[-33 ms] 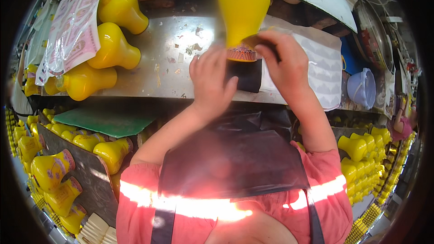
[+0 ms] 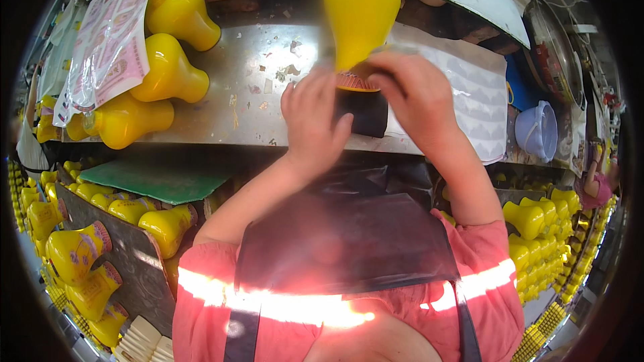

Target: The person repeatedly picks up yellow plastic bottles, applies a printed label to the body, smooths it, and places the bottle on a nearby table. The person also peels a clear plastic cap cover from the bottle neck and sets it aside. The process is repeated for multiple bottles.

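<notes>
A glossy yellow vase (image 2: 361, 10) lies on its side on the metal table, its narrow end toward me. A reddish patterned band (image 2: 355, 82) rings that end, partly covered by my fingers. My left hand (image 2: 312, 114) rests against the left side of the band, fingers stretched and thumb apart. At the right of the band is my right hand (image 2: 422, 90), its thumb and fingers pinched together. Something thin and dark seems to be between them, too hidden to name. Under the narrow end sits a black block (image 2: 362, 114).
Several yellow vases (image 2: 171, 70) lie at the table's left, partly under pink printed sheets (image 2: 111, 40). Right of the block is a white patterned sheet (image 2: 479, 87), then a small pale-blue bucket (image 2: 537, 131). A green board (image 2: 157, 171) and decorated vases (image 2: 77, 251) are at lower left.
My right hand has shifted slightly left across the patterned band, covering more of it. The left hand and the vase stay where they were.
</notes>
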`<state>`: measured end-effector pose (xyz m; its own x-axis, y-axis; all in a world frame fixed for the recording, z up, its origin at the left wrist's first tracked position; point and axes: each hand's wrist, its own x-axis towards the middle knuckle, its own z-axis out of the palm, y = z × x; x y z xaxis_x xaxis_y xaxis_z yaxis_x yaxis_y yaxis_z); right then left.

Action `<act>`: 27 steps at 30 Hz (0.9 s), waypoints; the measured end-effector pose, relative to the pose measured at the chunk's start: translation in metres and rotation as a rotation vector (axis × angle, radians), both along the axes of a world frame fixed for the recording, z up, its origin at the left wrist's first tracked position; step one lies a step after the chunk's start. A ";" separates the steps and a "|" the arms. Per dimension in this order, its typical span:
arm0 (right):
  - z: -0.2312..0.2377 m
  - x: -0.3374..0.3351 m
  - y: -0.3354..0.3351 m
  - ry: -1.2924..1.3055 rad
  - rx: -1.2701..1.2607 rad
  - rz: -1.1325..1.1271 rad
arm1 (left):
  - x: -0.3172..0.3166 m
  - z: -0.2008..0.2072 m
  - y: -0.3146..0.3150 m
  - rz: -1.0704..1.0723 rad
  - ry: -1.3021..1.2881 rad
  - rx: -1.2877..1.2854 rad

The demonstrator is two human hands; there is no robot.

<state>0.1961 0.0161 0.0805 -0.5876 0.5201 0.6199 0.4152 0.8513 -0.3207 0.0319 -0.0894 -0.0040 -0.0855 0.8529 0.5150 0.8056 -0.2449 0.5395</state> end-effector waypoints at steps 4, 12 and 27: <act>0.022 -0.018 0.002 -0.176 0.087 0.062 | 0.001 -0.003 -0.001 0.013 -0.002 0.018; 0.035 -0.036 0.012 -0.358 0.242 0.161 | -0.002 -0.002 -0.001 0.057 -0.023 -0.014; -0.051 0.010 0.008 0.324 -0.294 -0.305 | 0.011 0.003 -0.004 0.008 -0.034 -0.060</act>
<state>0.2056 0.0239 0.0294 -0.1848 0.8168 0.5465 0.4699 0.5618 -0.6808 0.0424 -0.0938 -0.0008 -0.1086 0.8812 0.4601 0.7884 -0.2055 0.5798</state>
